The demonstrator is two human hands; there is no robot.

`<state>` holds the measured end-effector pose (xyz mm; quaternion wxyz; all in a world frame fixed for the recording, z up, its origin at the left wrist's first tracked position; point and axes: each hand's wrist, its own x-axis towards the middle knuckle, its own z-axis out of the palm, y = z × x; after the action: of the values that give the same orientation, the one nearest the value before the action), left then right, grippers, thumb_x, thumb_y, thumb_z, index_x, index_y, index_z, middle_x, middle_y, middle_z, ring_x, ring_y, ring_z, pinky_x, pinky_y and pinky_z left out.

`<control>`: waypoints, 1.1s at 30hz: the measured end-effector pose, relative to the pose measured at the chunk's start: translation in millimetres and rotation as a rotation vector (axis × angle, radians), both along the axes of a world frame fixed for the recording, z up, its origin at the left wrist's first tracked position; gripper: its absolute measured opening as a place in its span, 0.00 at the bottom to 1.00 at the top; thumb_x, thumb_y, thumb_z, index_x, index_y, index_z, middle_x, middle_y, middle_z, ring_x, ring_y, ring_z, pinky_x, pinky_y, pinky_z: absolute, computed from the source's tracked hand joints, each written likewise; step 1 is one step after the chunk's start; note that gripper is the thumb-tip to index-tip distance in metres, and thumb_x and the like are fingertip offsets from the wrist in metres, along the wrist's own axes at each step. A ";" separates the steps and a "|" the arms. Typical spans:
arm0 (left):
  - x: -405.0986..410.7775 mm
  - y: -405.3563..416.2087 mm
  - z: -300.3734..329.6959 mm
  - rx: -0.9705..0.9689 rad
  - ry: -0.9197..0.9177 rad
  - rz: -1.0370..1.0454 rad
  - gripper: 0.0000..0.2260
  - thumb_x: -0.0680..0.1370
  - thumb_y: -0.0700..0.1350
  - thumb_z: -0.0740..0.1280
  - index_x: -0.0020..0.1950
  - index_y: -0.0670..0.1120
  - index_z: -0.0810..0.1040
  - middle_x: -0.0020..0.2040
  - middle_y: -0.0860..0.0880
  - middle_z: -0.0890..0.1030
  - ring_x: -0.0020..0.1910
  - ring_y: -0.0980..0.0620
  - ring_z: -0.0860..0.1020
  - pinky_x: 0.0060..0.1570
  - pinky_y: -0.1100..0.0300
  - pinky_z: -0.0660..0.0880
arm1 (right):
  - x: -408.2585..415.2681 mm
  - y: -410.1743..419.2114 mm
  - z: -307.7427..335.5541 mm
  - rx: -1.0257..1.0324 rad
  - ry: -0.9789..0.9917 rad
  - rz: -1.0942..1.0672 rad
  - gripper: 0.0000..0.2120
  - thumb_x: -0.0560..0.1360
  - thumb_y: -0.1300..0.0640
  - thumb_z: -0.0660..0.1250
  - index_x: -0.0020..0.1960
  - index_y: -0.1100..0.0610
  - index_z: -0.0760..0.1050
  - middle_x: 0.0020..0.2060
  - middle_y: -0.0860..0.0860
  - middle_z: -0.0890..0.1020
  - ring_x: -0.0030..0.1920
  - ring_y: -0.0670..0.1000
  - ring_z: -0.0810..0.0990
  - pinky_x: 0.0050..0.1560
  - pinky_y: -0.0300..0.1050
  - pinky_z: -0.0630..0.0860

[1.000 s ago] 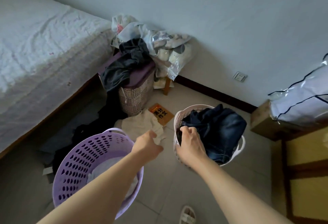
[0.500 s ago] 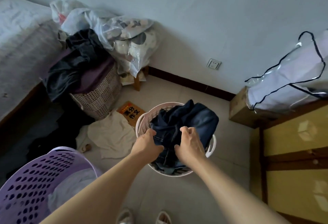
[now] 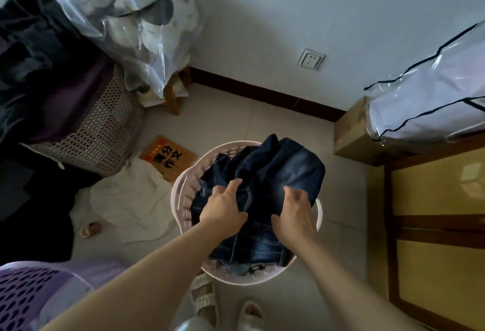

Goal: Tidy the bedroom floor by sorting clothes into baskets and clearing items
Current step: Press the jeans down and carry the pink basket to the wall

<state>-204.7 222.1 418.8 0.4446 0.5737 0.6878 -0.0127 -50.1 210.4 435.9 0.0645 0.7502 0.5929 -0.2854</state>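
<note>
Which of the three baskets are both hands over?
The pink basket holding dark jeans; the purple one and the woven one sit off left.

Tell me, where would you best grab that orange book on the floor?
Grip the book by its far-left corner, from the wall side. It lies flat, its near end seemingly tucked under the white cloth and the basket close beside it; that corner is bare.

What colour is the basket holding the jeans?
Pale pink basket, best in head view.
</note>
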 end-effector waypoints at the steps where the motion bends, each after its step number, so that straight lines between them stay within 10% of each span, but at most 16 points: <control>1: 1.9 7.6 -9.4 -0.009 0.009 -0.014 0.35 0.75 0.48 0.68 0.75 0.58 0.52 0.69 0.46 0.62 0.60 0.44 0.73 0.53 0.53 0.75 | 4.6 8.1 -10.0 -0.011 -0.017 -0.002 0.32 0.74 0.57 0.65 0.73 0.56 0.54 0.69 0.58 0.60 0.67 0.58 0.66 0.62 0.48 0.68; 19: 61.3 101.0 -200.5 0.040 0.344 -0.203 0.42 0.70 0.55 0.73 0.75 0.62 0.48 0.75 0.43 0.51 0.74 0.41 0.52 0.68 0.40 0.54 | 44.3 130.3 -218.8 -0.005 -0.245 0.356 0.40 0.74 0.64 0.66 0.75 0.45 0.47 0.73 0.64 0.35 0.74 0.65 0.45 0.73 0.55 0.54; 23: 66.0 86.9 -218.3 0.098 0.363 -0.140 0.36 0.67 0.50 0.74 0.69 0.58 0.58 0.61 0.48 0.71 0.62 0.45 0.70 0.64 0.45 0.60 | 30.8 128.6 -234.8 0.069 -0.222 0.278 0.14 0.77 0.64 0.62 0.62 0.56 0.70 0.74 0.65 0.48 0.71 0.64 0.56 0.67 0.52 0.64; 28: 52.2 65.0 -211.1 0.126 0.380 -0.047 0.21 0.68 0.44 0.70 0.58 0.51 0.68 0.48 0.50 0.79 0.48 0.48 0.78 0.54 0.55 0.64 | 7.3 93.5 -226.6 0.141 -0.138 0.342 0.13 0.78 0.65 0.55 0.61 0.60 0.69 0.62 0.59 0.71 0.59 0.58 0.72 0.54 0.49 0.72; 33: 19.7 43.9 -201.9 0.035 0.422 -0.007 0.13 0.70 0.45 0.69 0.54 0.51 0.76 0.50 0.51 0.79 0.50 0.47 0.78 0.42 0.59 0.65 | -14.9 49.9 -217.7 -0.041 -0.063 0.510 0.14 0.74 0.63 0.59 0.58 0.55 0.69 0.56 0.51 0.73 0.62 0.54 0.68 0.69 0.69 0.49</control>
<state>-184.9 266.0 216.9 0.2807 0.5681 0.7639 -0.1223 -65.0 260.3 218.2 0.1682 0.5836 0.7546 -0.2484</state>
